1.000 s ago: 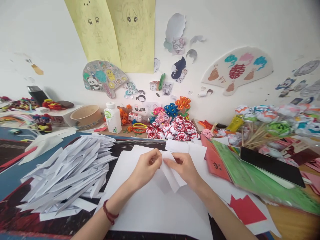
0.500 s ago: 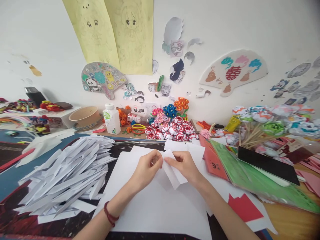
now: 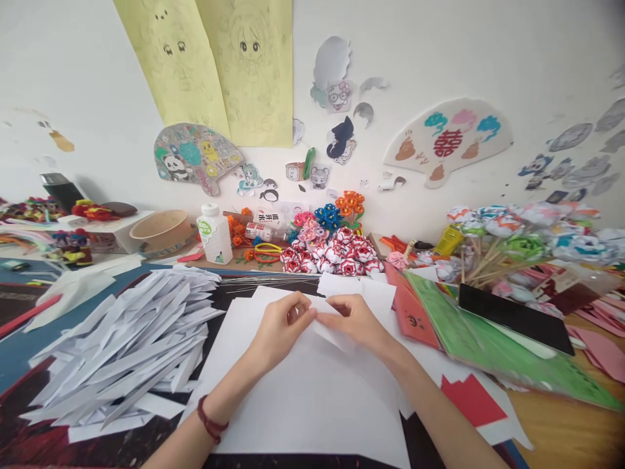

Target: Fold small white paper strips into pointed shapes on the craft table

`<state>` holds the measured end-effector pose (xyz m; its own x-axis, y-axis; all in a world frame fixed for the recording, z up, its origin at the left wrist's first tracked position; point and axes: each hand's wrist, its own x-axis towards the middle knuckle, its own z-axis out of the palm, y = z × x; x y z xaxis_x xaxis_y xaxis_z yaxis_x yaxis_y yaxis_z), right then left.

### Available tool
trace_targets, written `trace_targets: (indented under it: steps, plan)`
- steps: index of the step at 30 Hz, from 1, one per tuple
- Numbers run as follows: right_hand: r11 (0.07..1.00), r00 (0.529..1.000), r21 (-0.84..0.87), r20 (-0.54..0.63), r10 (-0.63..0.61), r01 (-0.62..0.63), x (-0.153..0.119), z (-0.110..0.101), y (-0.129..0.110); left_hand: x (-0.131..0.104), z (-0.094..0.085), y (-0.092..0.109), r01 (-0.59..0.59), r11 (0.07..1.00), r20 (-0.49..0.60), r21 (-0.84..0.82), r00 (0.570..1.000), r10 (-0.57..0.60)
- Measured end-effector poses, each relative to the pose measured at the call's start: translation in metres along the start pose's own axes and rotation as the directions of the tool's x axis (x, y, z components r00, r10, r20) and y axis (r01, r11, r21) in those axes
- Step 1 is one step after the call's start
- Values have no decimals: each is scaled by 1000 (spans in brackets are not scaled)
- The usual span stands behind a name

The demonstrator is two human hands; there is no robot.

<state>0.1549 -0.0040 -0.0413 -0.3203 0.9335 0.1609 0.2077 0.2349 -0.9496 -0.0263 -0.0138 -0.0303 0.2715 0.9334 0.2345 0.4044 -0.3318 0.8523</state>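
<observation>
Between my hands is a small piece of white paper [image 3: 336, 335], partly hidden behind my right fingers. My left hand [image 3: 283, 326] pinches thumb to forefinger at the paper's upper left edge, a dark red cord bracelet [image 3: 211, 422] round its wrist. My right hand [image 3: 355, 320] is closed on the same piece, its thumb and fingertips meeting those of the left. Beneath both hands lie large white sheets [image 3: 293, 410]. A heap of folded white paper strips [image 3: 131, 345] covers the table left of them.
Behind the sheets sit red-and-white paper flowers [image 3: 342, 251] and a white bottle [image 3: 213, 234]. To the right, a black phone-like slab [image 3: 515, 319] rests on green paper packs [image 3: 493, 345], near a red paper scrap [image 3: 473, 400]. Thin wires [image 3: 268, 280] lie at the back.
My fingertips have come together at the top of the small paper. Its lower part has swung up and now shows less below my right hand. The view has shifted slightly.
</observation>
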Motion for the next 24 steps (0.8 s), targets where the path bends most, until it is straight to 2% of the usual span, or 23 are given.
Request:
trace_targets:
  steps: [2,5,8,11,14,18,21,22,24]
  plan:
    - [995,996,91,-81,45,-37,1,-3,0,0,-1,-1,21,998,-50,-61,998,-24]
    - [951,965,280,-186,186,-129,1,-7,-1,1,-4,1,64,971,-122,-230,988,-94]
    - [901,961,381,-89,261,-209,0,-4,-2,2,-5,4,126,925,-126,-358,975,-182]
    - [912,980,365,21,196,-190,-2,3,-4,2,-1,6,192,884,-33,-426,973,-227]
    - [934,987,331,-29,155,-137,-2,7,-4,0,4,6,218,895,16,-389,973,-230]
    - [948,986,313,-124,109,-65,-1,4,0,-2,8,3,175,958,90,-228,983,-158]
    - [965,977,254,-182,109,-60,2,-1,6,-4,6,1,-14,992,14,125,1000,12]
    - [971,970,230,-212,118,-68,3,-3,9,-4,5,0,-101,951,-24,293,993,113]
    - [977,958,189,-249,143,-97,5,-7,13,-5,1,0,-259,757,-17,600,942,335]
